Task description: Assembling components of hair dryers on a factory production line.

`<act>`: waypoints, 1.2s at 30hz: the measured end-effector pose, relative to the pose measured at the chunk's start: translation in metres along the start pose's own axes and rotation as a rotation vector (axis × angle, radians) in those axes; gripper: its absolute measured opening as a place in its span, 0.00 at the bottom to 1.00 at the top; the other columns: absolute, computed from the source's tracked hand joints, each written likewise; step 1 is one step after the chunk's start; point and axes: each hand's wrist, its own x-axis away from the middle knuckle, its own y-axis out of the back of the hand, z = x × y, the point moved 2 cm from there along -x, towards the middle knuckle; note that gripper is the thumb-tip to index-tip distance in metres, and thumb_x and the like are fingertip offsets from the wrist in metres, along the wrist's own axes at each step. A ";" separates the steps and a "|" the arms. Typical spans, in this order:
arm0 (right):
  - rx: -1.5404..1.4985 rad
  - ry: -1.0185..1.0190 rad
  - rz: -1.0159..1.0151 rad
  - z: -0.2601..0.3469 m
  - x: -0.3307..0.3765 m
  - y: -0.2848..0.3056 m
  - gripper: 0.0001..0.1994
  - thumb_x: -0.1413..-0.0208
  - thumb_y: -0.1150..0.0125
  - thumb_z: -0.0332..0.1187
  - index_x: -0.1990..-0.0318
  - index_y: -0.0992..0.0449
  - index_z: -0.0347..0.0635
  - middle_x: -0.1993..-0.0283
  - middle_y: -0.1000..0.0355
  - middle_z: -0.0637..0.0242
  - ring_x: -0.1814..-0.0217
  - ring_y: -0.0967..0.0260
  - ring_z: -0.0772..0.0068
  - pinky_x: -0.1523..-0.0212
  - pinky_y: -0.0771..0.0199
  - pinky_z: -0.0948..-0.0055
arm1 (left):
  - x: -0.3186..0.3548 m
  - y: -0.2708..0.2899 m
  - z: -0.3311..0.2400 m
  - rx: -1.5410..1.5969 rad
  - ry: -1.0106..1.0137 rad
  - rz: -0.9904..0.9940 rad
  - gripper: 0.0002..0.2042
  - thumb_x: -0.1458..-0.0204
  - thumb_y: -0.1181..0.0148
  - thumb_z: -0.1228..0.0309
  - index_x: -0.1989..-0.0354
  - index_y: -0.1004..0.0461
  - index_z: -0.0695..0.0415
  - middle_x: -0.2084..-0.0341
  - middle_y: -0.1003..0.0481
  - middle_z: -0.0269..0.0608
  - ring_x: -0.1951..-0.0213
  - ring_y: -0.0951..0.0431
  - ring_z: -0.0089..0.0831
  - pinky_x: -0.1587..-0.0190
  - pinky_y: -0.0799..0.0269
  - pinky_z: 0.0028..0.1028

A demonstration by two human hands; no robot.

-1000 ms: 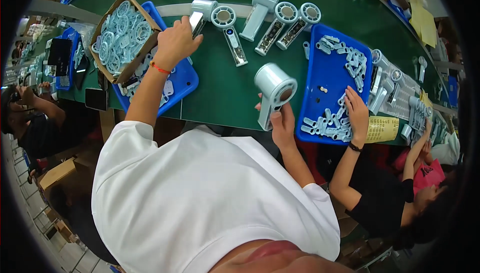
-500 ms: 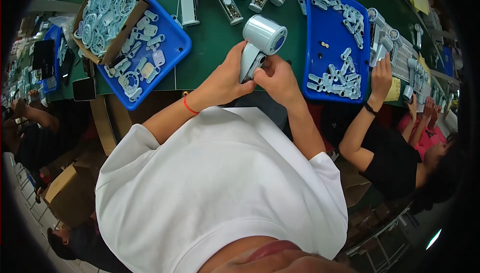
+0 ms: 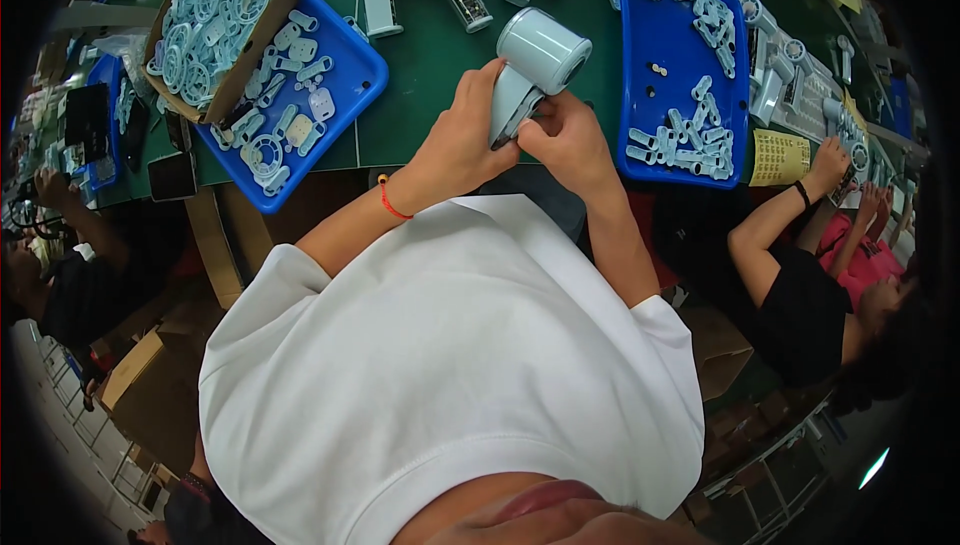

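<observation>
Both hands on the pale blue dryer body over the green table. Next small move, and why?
Probably press the handle seam closed. The left hand and right hand both pinch the handle of the hair-dryer body, barrel tilted away, above the green table. Neither reaches toward the blue tray.

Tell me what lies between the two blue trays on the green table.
In the head view, between the left blue tray and the right blue tray, both hands, left and right, hold a pale blue hair dryer over green table.
</observation>
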 end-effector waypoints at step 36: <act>0.158 0.213 -0.261 -0.002 0.013 0.009 0.14 0.45 0.45 0.31 0.53 0.30 0.32 0.66 0.28 0.65 0.66 0.32 0.80 0.63 0.33 0.80 | -0.005 0.002 0.012 1.214 0.321 0.325 0.23 0.48 0.48 0.67 0.45 0.43 0.62 0.56 0.32 0.44 0.62 0.26 0.31 0.66 0.25 0.27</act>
